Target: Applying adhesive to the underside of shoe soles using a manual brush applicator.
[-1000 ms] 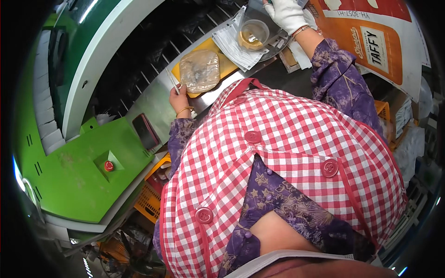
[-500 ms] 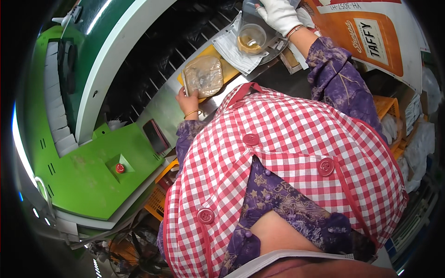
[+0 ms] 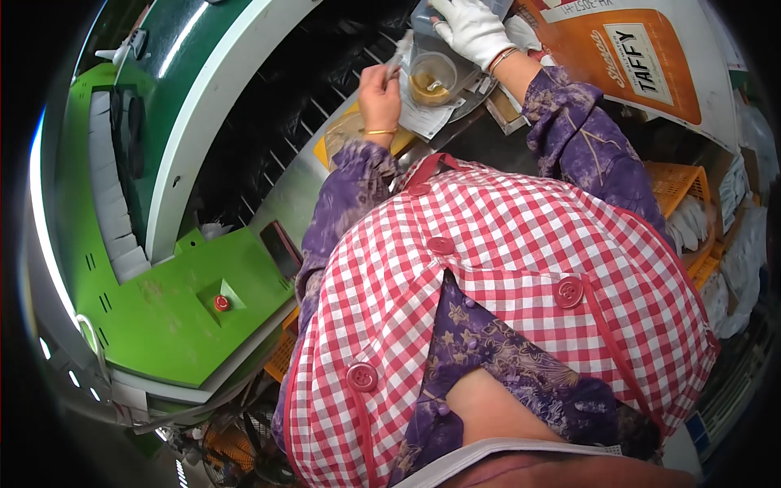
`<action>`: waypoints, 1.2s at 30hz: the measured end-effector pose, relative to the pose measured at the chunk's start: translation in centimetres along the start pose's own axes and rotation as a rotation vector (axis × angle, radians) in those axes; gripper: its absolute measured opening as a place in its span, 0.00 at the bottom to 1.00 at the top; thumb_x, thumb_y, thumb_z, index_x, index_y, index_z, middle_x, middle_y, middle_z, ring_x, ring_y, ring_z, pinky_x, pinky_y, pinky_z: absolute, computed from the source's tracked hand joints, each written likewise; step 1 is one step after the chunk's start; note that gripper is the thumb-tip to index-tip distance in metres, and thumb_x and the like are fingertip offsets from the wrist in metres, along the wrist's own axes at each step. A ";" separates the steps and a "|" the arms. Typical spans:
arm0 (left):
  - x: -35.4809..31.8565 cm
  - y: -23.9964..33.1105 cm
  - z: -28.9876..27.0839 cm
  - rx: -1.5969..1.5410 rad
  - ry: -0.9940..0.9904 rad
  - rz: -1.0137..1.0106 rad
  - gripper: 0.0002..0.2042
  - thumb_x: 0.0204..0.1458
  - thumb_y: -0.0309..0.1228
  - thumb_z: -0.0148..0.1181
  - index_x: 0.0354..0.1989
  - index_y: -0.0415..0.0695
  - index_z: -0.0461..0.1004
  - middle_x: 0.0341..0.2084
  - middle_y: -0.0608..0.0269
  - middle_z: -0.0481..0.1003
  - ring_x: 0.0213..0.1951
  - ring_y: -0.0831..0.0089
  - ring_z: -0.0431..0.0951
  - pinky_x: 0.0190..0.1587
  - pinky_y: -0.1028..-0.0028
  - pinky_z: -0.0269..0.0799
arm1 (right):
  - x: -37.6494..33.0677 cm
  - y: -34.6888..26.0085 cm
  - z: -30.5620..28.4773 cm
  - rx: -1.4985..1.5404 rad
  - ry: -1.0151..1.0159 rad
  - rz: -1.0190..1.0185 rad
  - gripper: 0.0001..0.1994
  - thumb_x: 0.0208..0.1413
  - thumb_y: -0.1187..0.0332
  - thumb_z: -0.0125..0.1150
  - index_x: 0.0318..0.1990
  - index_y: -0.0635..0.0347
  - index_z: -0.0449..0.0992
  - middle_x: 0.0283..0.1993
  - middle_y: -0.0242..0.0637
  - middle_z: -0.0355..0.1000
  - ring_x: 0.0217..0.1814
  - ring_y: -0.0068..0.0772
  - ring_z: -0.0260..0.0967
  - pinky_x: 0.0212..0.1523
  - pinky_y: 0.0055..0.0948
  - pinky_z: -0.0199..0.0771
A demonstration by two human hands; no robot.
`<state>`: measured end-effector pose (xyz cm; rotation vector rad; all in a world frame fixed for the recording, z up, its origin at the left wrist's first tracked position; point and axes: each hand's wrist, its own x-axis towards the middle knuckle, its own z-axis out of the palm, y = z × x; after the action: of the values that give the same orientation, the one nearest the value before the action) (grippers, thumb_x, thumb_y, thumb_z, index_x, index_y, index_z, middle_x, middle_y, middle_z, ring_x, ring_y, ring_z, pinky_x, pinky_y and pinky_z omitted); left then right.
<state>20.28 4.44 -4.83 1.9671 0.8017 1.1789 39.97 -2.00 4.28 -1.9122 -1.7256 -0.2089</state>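
Note:
My left hand [image 3: 379, 99], bare with a gold bangle, is closed round a thin, pale, blurred strip or stick [image 3: 400, 54]; its exact kind does not show. It is raised just left of a clear round plastic cup [image 3: 432, 79] with yellowish-brown contents. My right hand [image 3: 473, 32], in a white glove, has its fingers apart at a translucent bluish plastic container or bag [image 3: 425, 23] beyond the cup. Below my left wrist lies a yellow board [image 3: 322, 151], with a tan sheet or block [image 3: 345, 130] on it, partly hidden by my sleeve.
A printed white paper [image 3: 431, 122] lies under the cup on the metal worktop [image 3: 281, 199]. A dark phone [image 3: 281, 249] rests beside the green machine [image 3: 179, 325], which has a red button [image 3: 221, 302]. An orange-and-white printed sack [image 3: 643, 61] and orange crate [image 3: 675, 187] stand right.
My left hand has left the side of the tan, plastic-wrapped block and risen to the right, near the cup, with the pale strip in it. My right hand has shifted slightly left.

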 end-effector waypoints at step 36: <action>2.1 -0.4 3.7 0.386 -0.139 0.059 0.09 0.41 0.32 0.60 0.29 0.42 0.73 0.31 0.57 0.70 0.33 0.55 0.73 0.34 0.63 0.70 | -0.3 0.8 3.0 -0.075 0.082 0.140 0.16 0.52 0.67 0.51 0.50 0.50 0.66 0.41 0.40 0.69 0.44 0.45 0.69 0.43 0.40 0.70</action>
<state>24.35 5.40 -5.48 2.3713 0.9584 0.9586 39.95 -0.76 1.40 -2.0398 -1.5441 -0.2983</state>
